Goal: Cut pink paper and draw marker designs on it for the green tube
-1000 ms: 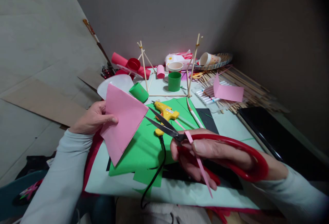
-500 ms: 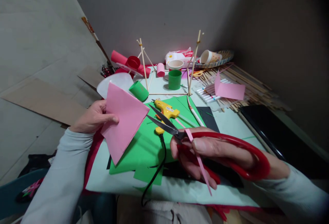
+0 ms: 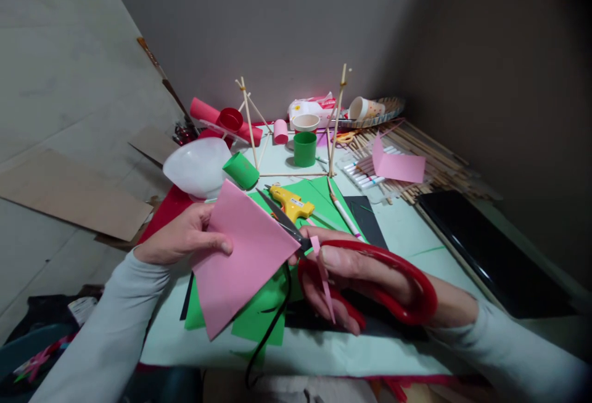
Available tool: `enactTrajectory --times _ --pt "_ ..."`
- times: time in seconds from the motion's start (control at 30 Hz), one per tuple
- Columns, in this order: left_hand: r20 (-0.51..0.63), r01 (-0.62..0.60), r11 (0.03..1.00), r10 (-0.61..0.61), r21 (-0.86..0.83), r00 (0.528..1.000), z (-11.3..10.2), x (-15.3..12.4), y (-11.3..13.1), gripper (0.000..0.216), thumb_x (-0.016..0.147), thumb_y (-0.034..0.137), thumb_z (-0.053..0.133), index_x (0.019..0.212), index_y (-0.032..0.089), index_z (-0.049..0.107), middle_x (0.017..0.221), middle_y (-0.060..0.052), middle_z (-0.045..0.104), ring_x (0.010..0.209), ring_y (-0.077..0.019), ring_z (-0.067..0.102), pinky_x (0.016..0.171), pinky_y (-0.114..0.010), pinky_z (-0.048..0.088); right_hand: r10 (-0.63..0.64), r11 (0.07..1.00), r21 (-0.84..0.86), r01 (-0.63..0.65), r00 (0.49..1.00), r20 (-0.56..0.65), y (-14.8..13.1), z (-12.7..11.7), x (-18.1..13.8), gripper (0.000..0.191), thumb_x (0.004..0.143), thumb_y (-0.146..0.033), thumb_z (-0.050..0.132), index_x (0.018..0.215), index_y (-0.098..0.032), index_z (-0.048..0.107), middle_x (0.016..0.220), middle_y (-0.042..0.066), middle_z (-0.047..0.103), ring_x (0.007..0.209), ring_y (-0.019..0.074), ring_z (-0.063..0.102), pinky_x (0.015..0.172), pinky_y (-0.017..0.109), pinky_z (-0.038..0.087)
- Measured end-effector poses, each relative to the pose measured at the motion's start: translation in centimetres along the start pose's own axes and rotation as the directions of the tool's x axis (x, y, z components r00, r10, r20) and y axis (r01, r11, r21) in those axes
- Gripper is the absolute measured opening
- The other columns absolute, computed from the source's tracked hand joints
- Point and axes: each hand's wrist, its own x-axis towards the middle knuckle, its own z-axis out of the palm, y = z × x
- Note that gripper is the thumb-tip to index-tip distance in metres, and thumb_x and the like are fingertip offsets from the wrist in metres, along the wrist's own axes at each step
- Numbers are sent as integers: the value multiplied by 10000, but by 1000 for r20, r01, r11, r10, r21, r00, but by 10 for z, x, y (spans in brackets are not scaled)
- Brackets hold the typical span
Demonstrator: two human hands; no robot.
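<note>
Pinched between the thumb and fingers of my left hand is a folded sheet of pink paper. My right hand grips red-handled scissors, their blades parted around the right corner of the paper. One blade runs above the sheet; the other is hidden behind it. A narrow pink paper strip hangs from under my right thumb. Below both hands lie green sheets, and a yellow glue gun rests just beyond the scissors.
A frame of thin wooden sticks stands at the back around a green paper cup. A white balloon and a green paper tube sit at left. Markers, many sticks and a black glossy slab occupy the right.
My left hand has brought the pink paper right and down, while my right hand has moved the scissors left. The paper's corner now sits between the blades. The view has shifted slightly.
</note>
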Motion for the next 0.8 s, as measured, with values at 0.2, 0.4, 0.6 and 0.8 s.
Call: enactTrajectory --times 0.2,0.4,0.6,0.8 --pt "20 73 997 -73 -12 997 10 0 7 268 647 312 917 793 171 741 744 9 723 656 -145 631 561 -193 484 -50 991 121 58 996 -71 11 2 10 413 989 -620 571 1036 -222 469 687 -52 606 444 51 455 424 158 368" --pt "35 64 998 -63 -15 997 9 -1 6 218 677 288 891 771 173 732 726 34 686 650 -116 581 558 -179 450 -39 996 78 51 989 -144 17 6 15 410 1002 -610 563 1114 -254 393 599 -113 509 414 32 322 377 104 288" --pt "45 65 997 -67 32 997 14 -1 11 243 666 291 875 817 170 728 767 27 695 689 -136 587 604 -212 471 -21 999 42 28 988 -152 16 6 10 522 934 -691 608 1131 -245 421 758 -57 558 522 45 439 467 144 372" --pt "16 93 985 -97 148 995 23 2 17 343 630 360 878 855 150 726 881 -19 721 825 -203 612 678 -267 513 -21 999 30 25 989 -146 21 1 13 496 946 -660 615 1178 -258 441 761 -38 605 533 74 505 482 175 416"
